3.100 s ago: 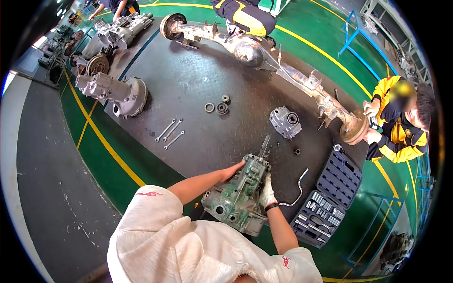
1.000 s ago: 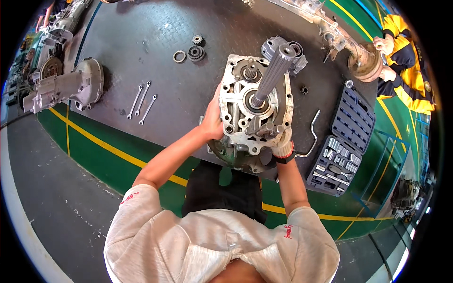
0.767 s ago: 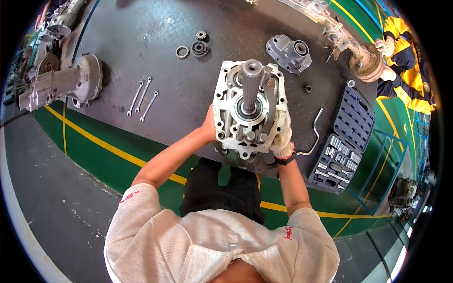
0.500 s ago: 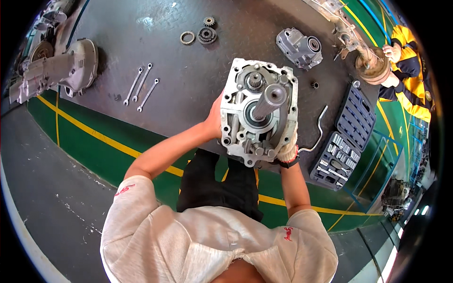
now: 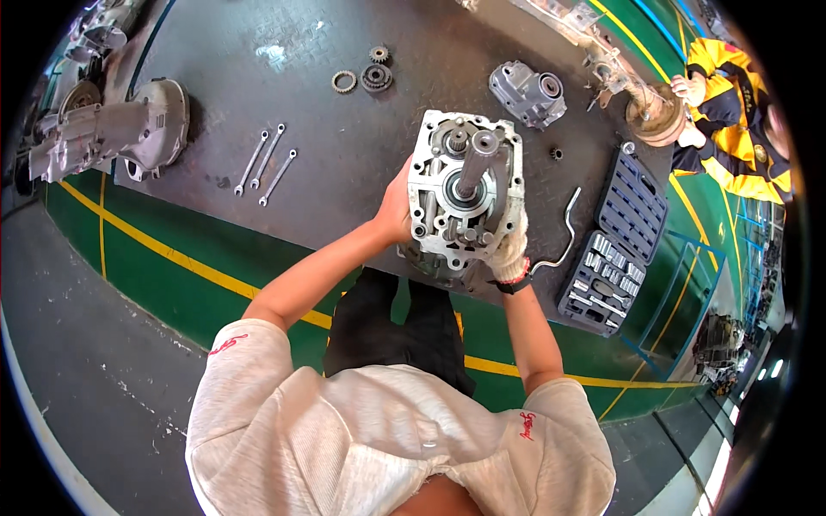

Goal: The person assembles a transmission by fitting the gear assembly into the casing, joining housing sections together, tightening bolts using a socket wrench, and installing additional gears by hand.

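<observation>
I hold a grey metal gearbox housing (image 5: 465,198) upright in front of me, its open end with a central shaft and bearings facing up. My left hand (image 5: 397,209), bare, grips its left side. My right hand (image 5: 513,250), in a white glove, grips its lower right side. The housing hangs above the near edge of the dark steel floor plate (image 5: 344,163).
Three wrenches (image 5: 267,163) and several gears (image 5: 366,76) lie on the plate. A smaller housing (image 5: 527,92) sits beyond. An open socket set (image 5: 615,241) and a bent bar (image 5: 564,232) lie right. A large transmission (image 5: 107,133) is left. A person in yellow (image 5: 731,112) crouches at the axle.
I lifted the gearbox off the floor plate and turned it upright with both hands; over the last second it has stayed raised, shifting slightly while my view moved.
</observation>
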Tool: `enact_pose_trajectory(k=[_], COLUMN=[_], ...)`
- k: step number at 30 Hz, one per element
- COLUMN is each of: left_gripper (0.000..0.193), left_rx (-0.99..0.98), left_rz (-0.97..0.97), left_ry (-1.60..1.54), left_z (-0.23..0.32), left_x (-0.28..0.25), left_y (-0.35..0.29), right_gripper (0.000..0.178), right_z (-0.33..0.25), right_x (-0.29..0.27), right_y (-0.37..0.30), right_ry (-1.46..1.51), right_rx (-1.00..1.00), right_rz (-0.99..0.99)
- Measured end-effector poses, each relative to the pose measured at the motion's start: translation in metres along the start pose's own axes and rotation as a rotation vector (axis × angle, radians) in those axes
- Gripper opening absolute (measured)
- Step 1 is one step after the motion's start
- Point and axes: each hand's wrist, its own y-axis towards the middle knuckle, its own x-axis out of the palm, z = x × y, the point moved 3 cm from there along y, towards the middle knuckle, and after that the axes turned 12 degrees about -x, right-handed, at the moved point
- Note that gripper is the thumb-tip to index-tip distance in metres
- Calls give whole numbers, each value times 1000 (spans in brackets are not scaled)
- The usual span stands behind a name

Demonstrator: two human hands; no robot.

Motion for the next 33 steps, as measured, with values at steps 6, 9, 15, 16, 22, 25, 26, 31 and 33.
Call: enact_pose_trajectory(k=[6,9,15,16,22,25,26,31,33], left_gripper=[87,77,60,58,38,33,33,35,44], left_rx=[244,228,24,-11,-83,-123,-144,-318,-347], left_rz=[100,101,282,324,541,659,655,711,666], left_ry=[276,295,221,118,41,197,206,244,409], left_z=[50,61,64,64,58,45,38,-3,-13], left_x=[-15,-17,0,3,14,6,0,-50,-73], left_y=[-32,-52,-71,-71,-78,-81,-78,-49,-29], right_gripper=[76,77,64,63,50,49,47,44,44], right_z=[-10,-10,-14,-14,-3,6,7,3,-2], right_x=[0,0,-11,-12,-26,-28,-29,-29,-29], right_y=[-7,-9,-10,-10,-19,-20,-21,-21,-21], right_ry=[161,309,251,260,29,-42,-63,-63,-66], right_rx=[155,227,217,195,117,90,66,147,153], right_rz=[112,127,114,107,13,-19,-27,-60,-36])
